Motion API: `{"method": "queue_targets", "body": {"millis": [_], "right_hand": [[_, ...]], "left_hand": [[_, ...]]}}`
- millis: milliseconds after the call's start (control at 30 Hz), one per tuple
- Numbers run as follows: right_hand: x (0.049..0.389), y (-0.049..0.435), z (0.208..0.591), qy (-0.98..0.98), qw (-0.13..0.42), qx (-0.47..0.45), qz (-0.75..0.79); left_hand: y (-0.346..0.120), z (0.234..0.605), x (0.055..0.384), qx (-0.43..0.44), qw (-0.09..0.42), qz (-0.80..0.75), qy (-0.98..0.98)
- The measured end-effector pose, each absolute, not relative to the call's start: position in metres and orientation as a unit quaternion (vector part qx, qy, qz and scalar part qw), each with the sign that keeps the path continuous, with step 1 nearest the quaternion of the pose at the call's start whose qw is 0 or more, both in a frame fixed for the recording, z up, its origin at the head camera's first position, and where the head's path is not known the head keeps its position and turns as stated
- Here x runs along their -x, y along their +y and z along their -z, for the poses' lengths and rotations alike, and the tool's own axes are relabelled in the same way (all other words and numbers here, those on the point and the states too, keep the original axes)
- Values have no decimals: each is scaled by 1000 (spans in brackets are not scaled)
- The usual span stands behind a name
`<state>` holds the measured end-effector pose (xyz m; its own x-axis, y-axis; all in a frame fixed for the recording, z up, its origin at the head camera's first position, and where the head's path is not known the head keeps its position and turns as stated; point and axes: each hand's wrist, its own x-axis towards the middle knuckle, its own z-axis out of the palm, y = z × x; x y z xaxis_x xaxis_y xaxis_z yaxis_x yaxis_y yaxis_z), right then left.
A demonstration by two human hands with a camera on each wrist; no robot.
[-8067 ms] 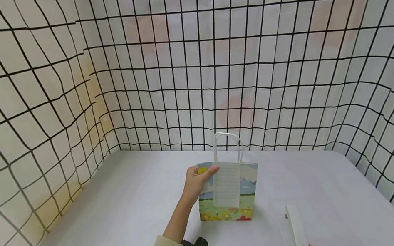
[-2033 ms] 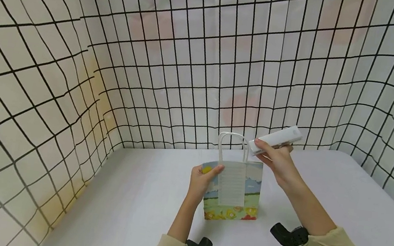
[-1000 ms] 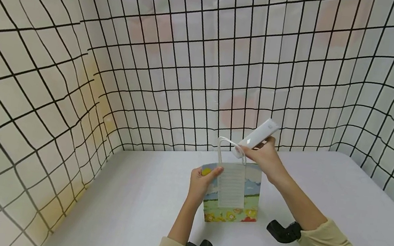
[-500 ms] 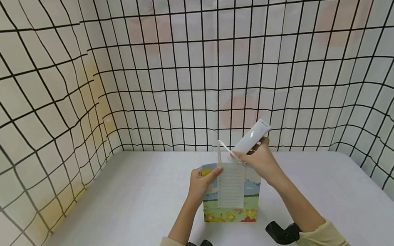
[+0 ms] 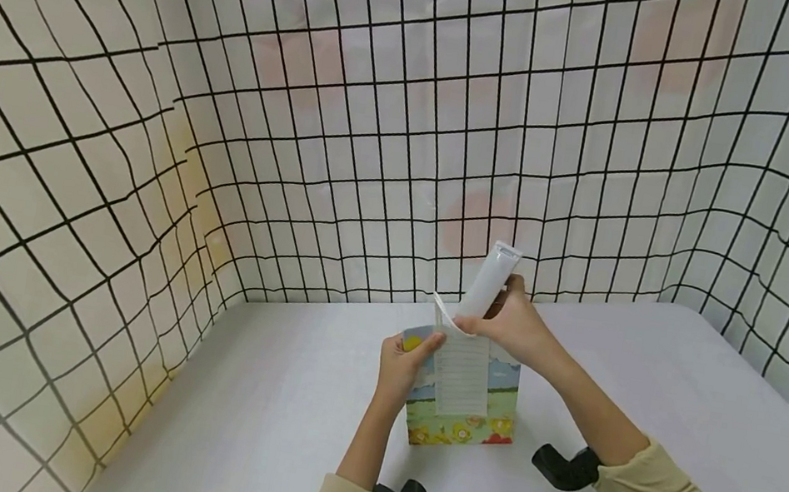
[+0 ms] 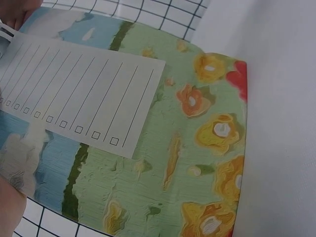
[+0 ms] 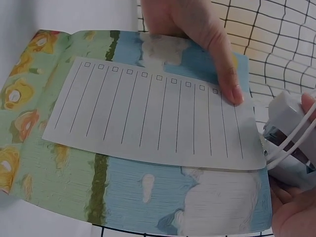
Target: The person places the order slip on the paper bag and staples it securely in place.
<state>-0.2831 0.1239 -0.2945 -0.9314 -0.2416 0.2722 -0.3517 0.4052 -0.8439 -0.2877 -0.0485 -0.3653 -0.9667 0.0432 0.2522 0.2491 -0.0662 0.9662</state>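
Observation:
A paper bag (image 5: 503, 404) painted with flowers and sky is upright in front of me. A lined checklist sheet (image 5: 463, 377) lies flat against its front. My left hand (image 5: 402, 365) grips the bag's upper left side, its thumb pressing on the sheet's top edge, as the right wrist view shows. My right hand (image 5: 515, 326) holds a white stapler (image 5: 490, 276) by its body at the bag's top edge. The stapler slants, one end raised and the other down behind the handle and the sheet's top. White bag handles (image 7: 296, 136) cross in front of the stapler's jaws, partly hiding them.
A white-covered table (image 5: 252, 394) spreads under the bag. Black grid netting (image 5: 377, 151) over pale walls stands at the back and both sides. Dark wrist cameras (image 5: 566, 468) stick out from both sleeves.
My right hand has lifted the stapler from the table at the right and brought it left to the bag's top, turning it steeper. The front handle has folded lower. The left hand keeps its grip.

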Motion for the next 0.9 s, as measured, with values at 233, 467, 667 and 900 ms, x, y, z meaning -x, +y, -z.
{"method": "queue_targets", "body": {"millis": [233, 467, 667, 900], "right_hand": [[284, 124, 293, -841, 39, -187, -506], [283, 126, 292, -845, 29, -211, -491], [285, 127, 289, -852, 16, -228, -471], [291, 131, 291, -859, 3, -246, -449]], "left_hand": [[-48, 365, 288, 102, 77, 722, -680], [-48, 365, 288, 107, 81, 724, -676], [-48, 364, 288, 108, 83, 727, -673], [-47, 364, 287, 114, 82, 724, -675]]}}
